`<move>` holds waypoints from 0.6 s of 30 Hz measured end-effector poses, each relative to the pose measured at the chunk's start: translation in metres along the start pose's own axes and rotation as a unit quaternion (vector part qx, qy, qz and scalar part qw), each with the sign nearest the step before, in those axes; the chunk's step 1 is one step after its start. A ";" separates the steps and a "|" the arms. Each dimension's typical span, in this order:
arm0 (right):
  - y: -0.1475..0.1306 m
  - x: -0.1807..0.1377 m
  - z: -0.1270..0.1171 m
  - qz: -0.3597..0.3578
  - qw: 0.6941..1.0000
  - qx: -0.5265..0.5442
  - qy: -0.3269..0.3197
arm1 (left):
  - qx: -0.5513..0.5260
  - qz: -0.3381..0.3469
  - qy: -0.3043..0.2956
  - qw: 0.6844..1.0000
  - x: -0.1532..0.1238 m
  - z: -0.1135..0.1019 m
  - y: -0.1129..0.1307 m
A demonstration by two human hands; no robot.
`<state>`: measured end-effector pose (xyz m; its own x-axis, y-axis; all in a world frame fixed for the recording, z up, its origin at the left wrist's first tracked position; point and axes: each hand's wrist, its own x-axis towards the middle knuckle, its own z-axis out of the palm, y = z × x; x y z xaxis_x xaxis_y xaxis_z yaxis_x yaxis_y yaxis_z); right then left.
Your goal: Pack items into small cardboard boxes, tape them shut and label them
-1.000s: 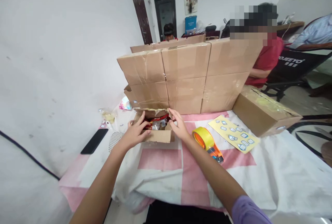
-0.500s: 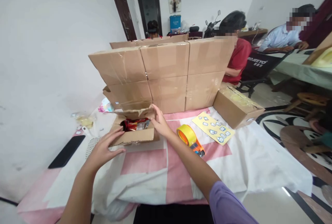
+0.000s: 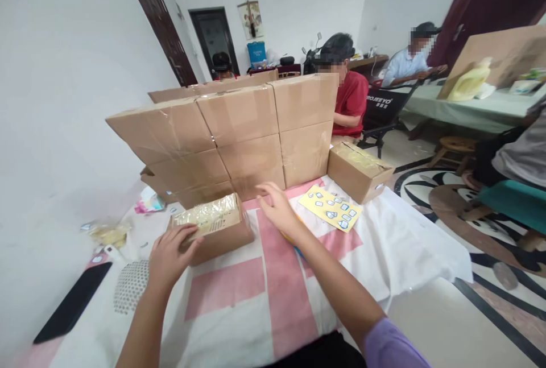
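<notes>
A small cardboard box (image 3: 224, 237) sits on the cloth in front of me, its top shut and covered with shiny tape. My left hand (image 3: 173, 248) rests on the box's left end, fingers lying over the top edge and thumb apart. Just right of the box, my right hand (image 3: 277, 209) hovers with fingers stretched out and nothing in them. Beneath its wrist shows a sliver of the yellow tape dispenser (image 3: 288, 238), the remainder hidden by my forearm. To the right lies a yellow sheet (image 3: 330, 207) with sticker-like shapes.
A wall of taped cartons (image 3: 243, 129) stands behind the box. Another taped box (image 3: 360, 172) is at the table's right end. At left lie a black phone-like slab (image 3: 72, 302) and a plastic bag (image 3: 108, 234). A person in red (image 3: 352, 103) sits beyond the cartons.
The box was open with red packets showing; its top is now shut. My right hand has left the box's right edge. The camera view has turned right.
</notes>
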<state>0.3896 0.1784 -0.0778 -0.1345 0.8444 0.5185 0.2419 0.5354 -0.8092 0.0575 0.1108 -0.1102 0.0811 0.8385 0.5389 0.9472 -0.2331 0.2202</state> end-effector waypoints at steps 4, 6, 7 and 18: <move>0.017 -0.042 -0.067 0.199 0.975 -0.095 -0.027 | 0.046 0.059 0.049 0.996 -0.014 0.007 -0.003; 0.024 -0.060 -0.080 0.280 0.954 -0.033 -0.100 | 0.060 0.076 0.081 0.992 -0.012 0.009 -0.003; 0.027 -0.067 -0.081 0.288 0.948 0.012 -0.136 | 0.064 0.081 0.100 0.990 -0.010 0.009 -0.001; 0.005 -0.111 -0.003 0.186 0.935 0.300 0.045 | -0.274 -0.047 -0.108 0.955 -0.060 0.034 0.159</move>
<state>0.4083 0.0869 -0.1384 -0.0605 0.9836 0.1696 -0.3293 0.1408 -0.9337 0.2136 0.0401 -0.1355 0.1225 0.9363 0.3291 0.6542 -0.3255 0.6826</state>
